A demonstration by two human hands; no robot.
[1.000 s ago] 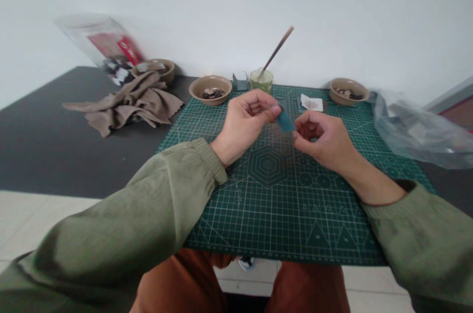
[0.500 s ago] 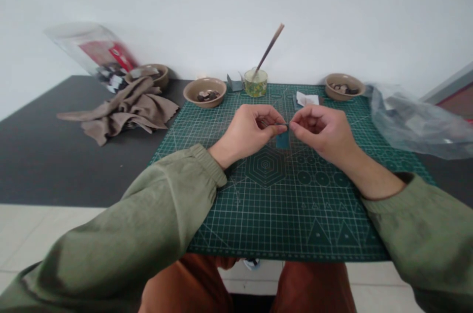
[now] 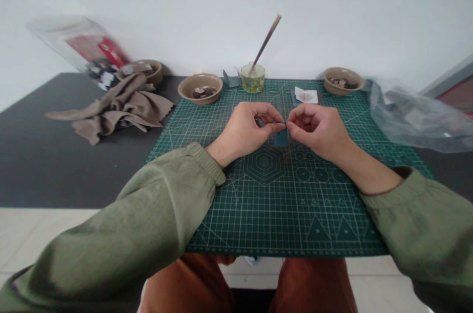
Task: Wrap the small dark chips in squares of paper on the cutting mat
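A small blue-teal piece of fabric (image 3: 281,138) hangs below the fingertips of both hands, above the green cutting mat (image 3: 258,214). My left hand (image 3: 252,124) pinches its upper edge between thumb and fingers. Close against it, my right hand (image 3: 318,124) is pinched at the fabric's upper right corner; whether something thin sits between those fingertips is too small to make out. The fingertips of the two hands nearly touch.
Behind the hands stand a glass cup (image 3: 253,79) with a brush, a brown bowl (image 3: 185,88) and another bowl (image 3: 327,87) of small pieces. Folded scraps (image 3: 307,95) lie near the right bowl. Left is a crumpled brown cloth (image 3: 125,111); right, a clear plastic bag (image 3: 421,116).
The view has shifted slightly. Both hands keep their pinch at the blue-teal fabric, with hardly any movement between them.
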